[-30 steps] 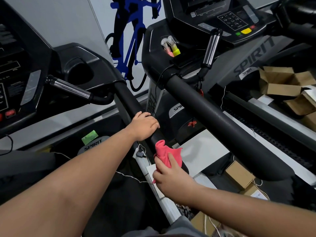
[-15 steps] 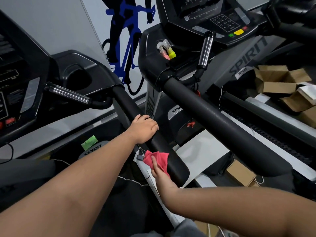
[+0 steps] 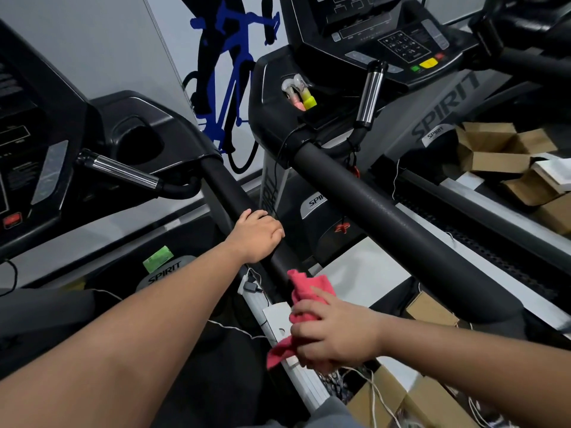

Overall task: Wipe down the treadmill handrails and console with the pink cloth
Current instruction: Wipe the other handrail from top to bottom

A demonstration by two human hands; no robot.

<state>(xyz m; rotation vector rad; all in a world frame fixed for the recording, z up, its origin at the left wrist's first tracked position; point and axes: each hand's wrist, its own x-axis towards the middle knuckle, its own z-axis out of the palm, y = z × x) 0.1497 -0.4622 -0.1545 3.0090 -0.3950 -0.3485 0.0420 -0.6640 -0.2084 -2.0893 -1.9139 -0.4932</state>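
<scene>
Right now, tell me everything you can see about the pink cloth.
The pink cloth looks like soft, fuzzy fabric, bunched and crumpled rather than spread flat. The right hand clutches it, fingers wrapped over its middle. Its upper end presses against the near end of the black padded handrail; a loose corner hangs below the hand.

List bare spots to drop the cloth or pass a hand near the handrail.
Free: the cup recess beside the chrome bar; handrail above the left hand; the long neighbouring rail. Crowded: cardboard boxes far right, boxes and cables below the right hand holding the pink cloth.
</scene>
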